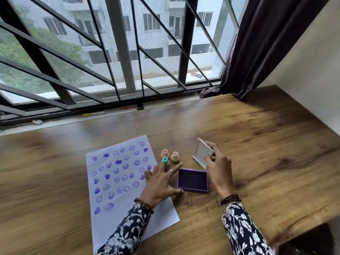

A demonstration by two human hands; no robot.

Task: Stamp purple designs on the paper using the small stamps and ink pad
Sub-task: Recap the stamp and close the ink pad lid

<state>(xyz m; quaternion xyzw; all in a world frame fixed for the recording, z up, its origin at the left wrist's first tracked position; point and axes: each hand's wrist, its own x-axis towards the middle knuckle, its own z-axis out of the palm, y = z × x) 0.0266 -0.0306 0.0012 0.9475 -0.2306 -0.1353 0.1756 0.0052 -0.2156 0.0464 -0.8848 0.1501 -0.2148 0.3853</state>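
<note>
A white paper [128,183] covered with several purple smiley and heart prints lies on the wooden table. Three small stamps stand just right of it: a pink stamp [165,153], a teal stamp [165,161] and a beige stamp [175,157]. The purple ink pad [192,180] lies uncovered in front of them. My left hand [160,183] rests flat with fingers spread, partly on the paper, thumb by the pad's near left corner, fingertips beside the teal stamp. My right hand [218,166] holds the pad's clear lid [202,153], tilted up on its edge behind the pad.
The wooden table [266,144] runs along a barred window [110,52]. A dark curtain [257,43] hangs at the back right, next to a white wall. The table's near right corner drops off at the frame's lower right.
</note>
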